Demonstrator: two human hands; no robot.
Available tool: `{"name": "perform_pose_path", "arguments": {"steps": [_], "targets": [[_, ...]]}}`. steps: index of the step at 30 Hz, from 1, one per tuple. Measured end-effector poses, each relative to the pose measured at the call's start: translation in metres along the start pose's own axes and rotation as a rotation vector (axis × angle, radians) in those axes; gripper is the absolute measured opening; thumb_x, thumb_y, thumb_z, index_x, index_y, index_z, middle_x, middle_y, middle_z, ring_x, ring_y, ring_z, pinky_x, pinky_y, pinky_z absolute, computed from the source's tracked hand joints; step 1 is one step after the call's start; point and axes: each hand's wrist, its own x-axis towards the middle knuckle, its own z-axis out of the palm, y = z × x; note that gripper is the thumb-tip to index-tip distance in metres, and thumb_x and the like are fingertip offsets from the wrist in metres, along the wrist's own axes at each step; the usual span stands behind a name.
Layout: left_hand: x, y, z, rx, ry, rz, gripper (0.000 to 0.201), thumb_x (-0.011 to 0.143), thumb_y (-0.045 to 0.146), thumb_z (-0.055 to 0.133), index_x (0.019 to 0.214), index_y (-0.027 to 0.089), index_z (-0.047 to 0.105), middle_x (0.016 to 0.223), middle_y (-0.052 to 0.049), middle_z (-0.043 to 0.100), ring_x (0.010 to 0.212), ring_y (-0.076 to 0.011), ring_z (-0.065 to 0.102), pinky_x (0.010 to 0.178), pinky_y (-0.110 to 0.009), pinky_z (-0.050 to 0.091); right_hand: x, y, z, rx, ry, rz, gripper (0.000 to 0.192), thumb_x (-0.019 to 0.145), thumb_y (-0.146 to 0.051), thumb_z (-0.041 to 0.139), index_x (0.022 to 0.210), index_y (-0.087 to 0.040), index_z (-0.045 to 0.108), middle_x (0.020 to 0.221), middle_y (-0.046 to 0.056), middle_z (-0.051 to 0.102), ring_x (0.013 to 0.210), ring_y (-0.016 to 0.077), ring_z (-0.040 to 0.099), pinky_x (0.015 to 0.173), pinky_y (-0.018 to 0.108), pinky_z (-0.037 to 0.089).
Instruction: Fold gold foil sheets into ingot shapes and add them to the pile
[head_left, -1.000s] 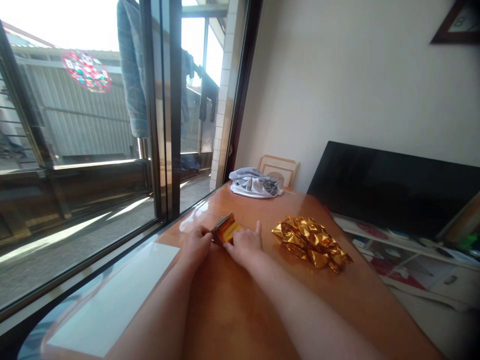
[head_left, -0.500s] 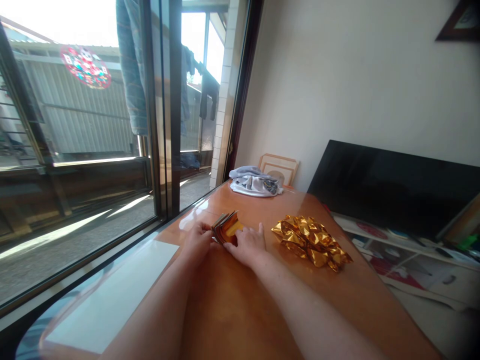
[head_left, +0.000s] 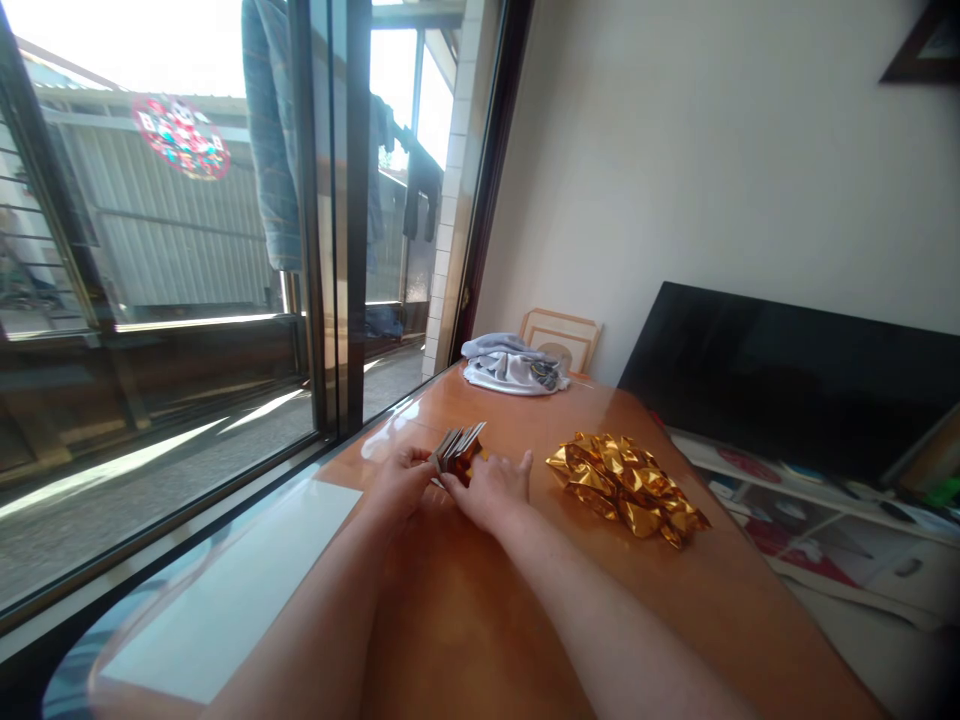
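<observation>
Between my two hands, just above the wooden table [head_left: 465, 620], is a small stack of gold foil paper [head_left: 459, 450], its edges fanned upward. My left hand [head_left: 405, 480] pinches the stack's left side. On the right side, my right hand [head_left: 491, 488] has its fingers closed on the sheets, with the thumb low at the near edge and one finger sticking up. The fingertips are partly hidden behind the paper. A heap of folded, shiny gold foil pieces [head_left: 626, 485] lies on the table to the right of my right hand.
A white sheet [head_left: 232, 590] lies at the table's left, beside the sliding glass door [head_left: 330, 220]. Bundled grey cloth [head_left: 514, 365] sits at the far end, before leaning wooden frames [head_left: 562, 335]. A black television [head_left: 787, 385] stands on a white cabinet [head_left: 862, 550] to the right.
The stack has tilted more upright and its sheets now stand fanned on edge, with less of the gold face showing. Both hands keep their hold. The view has shifted slightly.
</observation>
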Motion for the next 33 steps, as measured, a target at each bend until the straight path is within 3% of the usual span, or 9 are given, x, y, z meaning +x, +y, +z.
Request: {"name": "perform_pose_path", "arguments": {"steps": [16, 20, 28, 33], "targets": [[-0.004, 0.001, -0.002, 0.082, 0.061, 0.009, 0.01, 0.061, 0.022, 0.064, 0.068, 0.017, 0.069, 0.065, -0.001, 0.068, 0.062, -0.0167, 0.059, 0.059, -0.026, 0.044, 0.002, -0.011, 0.006, -0.084, 0.0, 0.033, 0.068, 0.091, -0.071, 0.041, 0.109, -0.014, 0.073, 0.11, 0.024, 0.072, 0.108, 0.0405, 0.064, 0.111, 0.067, -0.01], [-0.005, 0.003, -0.006, 0.082, 0.137, 0.004, 0.007, 0.062, 0.023, 0.065, 0.066, 0.018, 0.068, 0.063, -0.001, 0.066, 0.062, -0.018, 0.059, 0.058, -0.027, 0.043, 0.004, -0.011, 0.009, -0.096, 0.022, 0.055, 0.069, 0.091, -0.072, 0.041, 0.11, -0.014, 0.073, 0.111, 0.024, 0.072, 0.107, 0.0412, 0.064, 0.111, 0.068, -0.009], [-0.006, 0.02, -0.017, -0.092, 0.405, 0.071, 0.013, 0.069, 0.03, 0.058, 0.075, 0.019, 0.061, 0.069, 0.0, 0.062, 0.068, -0.0169, 0.056, 0.065, -0.028, 0.045, 0.006, -0.009, 0.017, -0.108, 0.058, 0.06, 0.071, 0.088, -0.074, 0.045, 0.109, -0.013, 0.074, 0.114, 0.025, 0.071, 0.111, 0.0419, 0.061, 0.112, 0.067, -0.007], [-0.009, 0.035, -0.019, -0.282, 0.43, 0.104, 0.018, 0.069, 0.033, 0.056, 0.082, 0.02, 0.056, 0.067, 0.003, 0.055, 0.06, -0.0127, 0.05, 0.059, -0.025, 0.04, -0.001, -0.003, 0.013, -0.07, 0.038, 0.049, 0.067, 0.088, -0.072, 0.048, 0.11, -0.014, 0.074, 0.119, 0.025, 0.069, 0.118, 0.0412, 0.056, 0.113, 0.066, -0.002]]}}
